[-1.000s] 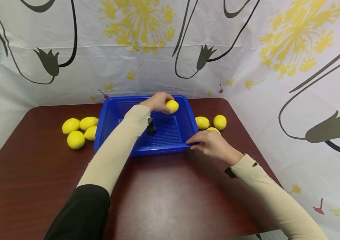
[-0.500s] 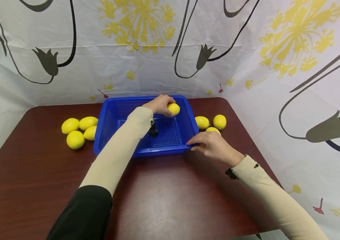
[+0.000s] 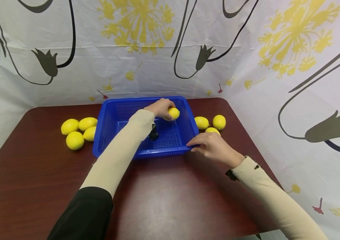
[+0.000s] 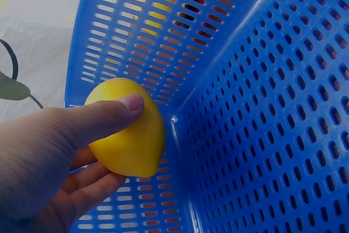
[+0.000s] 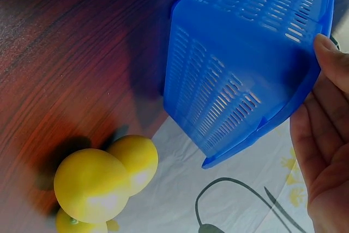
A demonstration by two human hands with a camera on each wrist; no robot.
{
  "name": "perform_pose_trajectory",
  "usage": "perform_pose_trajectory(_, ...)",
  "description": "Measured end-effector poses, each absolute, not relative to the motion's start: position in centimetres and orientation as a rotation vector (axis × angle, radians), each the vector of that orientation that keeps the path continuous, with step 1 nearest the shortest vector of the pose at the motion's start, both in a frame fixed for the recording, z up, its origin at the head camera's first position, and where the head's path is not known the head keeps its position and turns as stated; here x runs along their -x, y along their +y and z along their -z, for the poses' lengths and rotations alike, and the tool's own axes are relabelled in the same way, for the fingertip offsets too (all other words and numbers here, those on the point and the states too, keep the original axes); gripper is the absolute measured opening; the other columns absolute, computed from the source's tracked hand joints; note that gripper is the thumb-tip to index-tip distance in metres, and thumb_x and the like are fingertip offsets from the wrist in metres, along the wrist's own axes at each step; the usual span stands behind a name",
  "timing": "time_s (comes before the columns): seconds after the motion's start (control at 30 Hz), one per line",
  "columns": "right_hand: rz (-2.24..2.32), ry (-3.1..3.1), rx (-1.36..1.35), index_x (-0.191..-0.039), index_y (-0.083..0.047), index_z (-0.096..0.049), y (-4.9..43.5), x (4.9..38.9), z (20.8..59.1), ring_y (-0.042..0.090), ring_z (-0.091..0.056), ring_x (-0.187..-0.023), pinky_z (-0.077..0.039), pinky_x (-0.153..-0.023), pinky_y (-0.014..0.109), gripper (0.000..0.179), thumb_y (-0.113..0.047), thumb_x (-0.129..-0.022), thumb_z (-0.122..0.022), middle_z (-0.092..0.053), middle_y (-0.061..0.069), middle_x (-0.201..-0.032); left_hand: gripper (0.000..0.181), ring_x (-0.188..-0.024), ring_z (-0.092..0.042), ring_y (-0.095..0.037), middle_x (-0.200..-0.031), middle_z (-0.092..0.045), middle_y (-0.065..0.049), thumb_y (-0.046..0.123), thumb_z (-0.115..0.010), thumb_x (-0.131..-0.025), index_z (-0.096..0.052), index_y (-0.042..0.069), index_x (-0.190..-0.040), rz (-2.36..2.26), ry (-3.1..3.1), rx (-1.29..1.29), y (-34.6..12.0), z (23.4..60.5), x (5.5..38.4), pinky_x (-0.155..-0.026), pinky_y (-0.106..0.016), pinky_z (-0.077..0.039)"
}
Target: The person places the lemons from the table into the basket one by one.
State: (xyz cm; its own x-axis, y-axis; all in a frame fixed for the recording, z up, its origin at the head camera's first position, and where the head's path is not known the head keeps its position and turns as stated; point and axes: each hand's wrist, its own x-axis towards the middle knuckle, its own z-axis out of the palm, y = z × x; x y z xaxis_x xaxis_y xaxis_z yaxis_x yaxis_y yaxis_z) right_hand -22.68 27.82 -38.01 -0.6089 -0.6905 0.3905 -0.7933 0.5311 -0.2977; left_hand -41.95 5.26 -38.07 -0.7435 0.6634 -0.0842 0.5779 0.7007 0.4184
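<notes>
A lemon (image 3: 174, 113) held inside the blue basket (image 3: 157, 152)

The left hand (image 3: 159, 107) pinches this lemon between thumb (image 4: 106, 117) and fingers (image 4: 98, 189), toward the far right corner of the basket; whether the lemon touches the basket, I cannot tell. The right hand (image 3: 213, 148) pinches the basket at its near right corner. On the desk (image 3: 163, 196), four lemons (image 3: 75, 140) lie together left of the basket, and three lemons (image 3: 201, 123) lie at its right side.
</notes>
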Motion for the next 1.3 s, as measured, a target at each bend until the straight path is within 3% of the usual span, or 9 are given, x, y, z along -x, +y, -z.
perform_pose_trajectory(0.63,-0.695,-2.550,-1.242,-0.104,-0.008,-0.079,27.8,22.4,38.3,0.016,-0.070,-0.094,-0.058,-0.083,0.036,0.027,-0.001,-0.079,-0.084,-0.075,0.000,-0.100,0.050,-0.100,-0.062,-0.022,-0.117,-0.068,-0.011,0.026,-0.086,-0.083,-0.068,0.002,-0.123,-0.508,2.757,-0.959,6.0,38.9,41.3,-0.089,-0.036,-0.051)
perform_pose_trajectory(1.3,-0.695,-2.546,-1.237,-0.105,-0.008,-0.079,27.8,22.3,38.2,0.016,-0.070,-0.094,-0.058,-0.082,0.035,0.027,0.000,-0.079,-0.084,-0.075,0.000,-0.101,0.048,-0.095,-0.062,-0.022,-0.111,-0.068,-0.011,0.026,-0.087,-0.082,-0.070,0.000,-0.119,-0.502,2.773,-0.926,6.3,39.3,41.3,-0.087,-0.036,-0.053)
